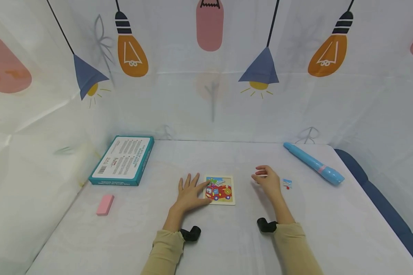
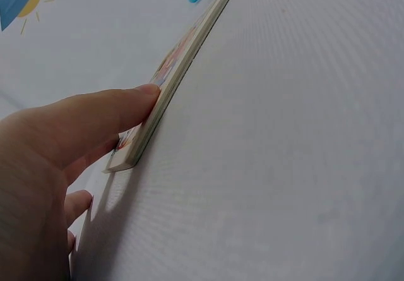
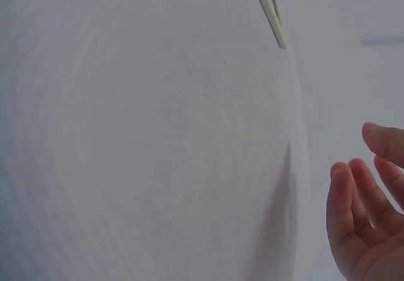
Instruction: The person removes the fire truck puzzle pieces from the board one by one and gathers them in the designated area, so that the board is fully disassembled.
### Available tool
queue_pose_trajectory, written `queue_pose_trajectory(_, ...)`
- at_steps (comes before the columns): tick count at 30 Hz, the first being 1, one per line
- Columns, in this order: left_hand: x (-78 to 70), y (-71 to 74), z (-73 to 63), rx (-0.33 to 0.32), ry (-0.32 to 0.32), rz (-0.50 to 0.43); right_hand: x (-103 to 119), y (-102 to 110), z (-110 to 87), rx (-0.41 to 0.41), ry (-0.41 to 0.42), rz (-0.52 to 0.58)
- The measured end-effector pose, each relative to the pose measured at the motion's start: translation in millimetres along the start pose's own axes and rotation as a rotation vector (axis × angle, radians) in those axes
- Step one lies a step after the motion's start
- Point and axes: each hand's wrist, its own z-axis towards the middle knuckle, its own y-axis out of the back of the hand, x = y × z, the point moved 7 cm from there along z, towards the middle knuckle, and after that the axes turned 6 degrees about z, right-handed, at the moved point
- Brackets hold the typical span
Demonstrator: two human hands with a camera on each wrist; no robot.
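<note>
A small square picture puzzle (image 1: 223, 193) with a red fire truck lies flat on the white table, in a pale frame. My left hand (image 1: 189, 195) rests at its left side with fingers spread. In the left wrist view the thumb (image 2: 136, 104) touches the frame's side edge, and another finger reaches over the puzzle. To the right of the puzzle my right hand (image 1: 269, 184) hovers above the table, fingers loosely bent and holding nothing. Beside it lies a loose blue puzzle piece (image 1: 287, 184) with a bit of red. The right wrist view shows just a corner of the puzzle frame (image 3: 271, 16).
A teal-edged box (image 1: 122, 158) with printed text lies at the back left. Nearer, a pink block (image 1: 105, 205) sits on the table (image 1: 227, 244). A light blue tube-shaped object (image 1: 313, 164) lies at the back right. Patterned white sheeting (image 1: 179, 107) hangs behind.
</note>
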Motion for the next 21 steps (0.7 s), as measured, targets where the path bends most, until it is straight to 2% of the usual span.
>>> queue_pose_trajectory(8,0.4,-0.6,0.5,-0.003,0.003,-0.003,5,-21,-3.0,0.013,-0.026,0.036)
queue_pose_trajectory(14,1.2,-1.5,1.8,-0.004,-0.002,-0.007,13,-43,-7.9,0.053,-0.042,0.054)
queue_pose_trajectory(17,0.9,-1.0,0.5,-0.023,-0.017,-0.04,16,-54,-9.8,0.075,-0.051,0.052)
queue_pose_trajectory(21,-0.4,1.3,-2.3,-0.05,-0.038,-0.067,19,-68,-12.2,0.116,-0.051,-0.006)
